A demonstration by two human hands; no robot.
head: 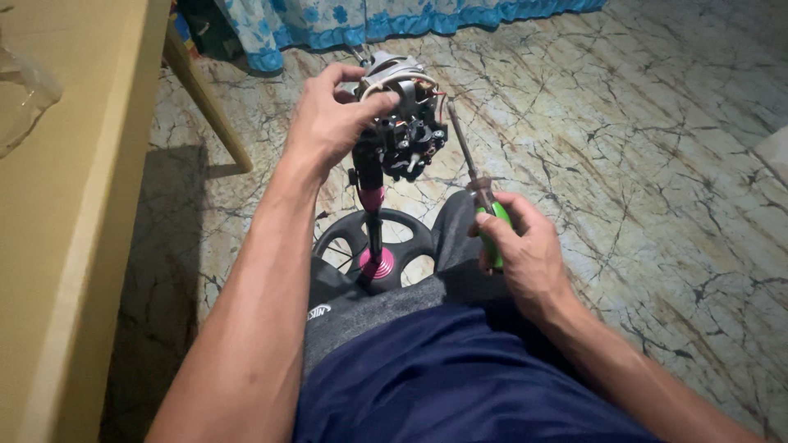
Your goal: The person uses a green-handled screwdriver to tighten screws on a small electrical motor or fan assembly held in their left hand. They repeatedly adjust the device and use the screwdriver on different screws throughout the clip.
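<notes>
— 2 hands, both busy?

— Yes. The left hand (328, 123) is curled around the top of the fan motor (404, 111), fingers wrapped over its pale casing and wires. The motor sits on a black stand (373, 221) with a pink collar, above a round base (379, 246) on the cracked stone floor (640, 164).

— And the right hand (525, 250)?

— Closed around the green handle of a screwdriver (480, 197), its tip at the motor's right side.
</notes>
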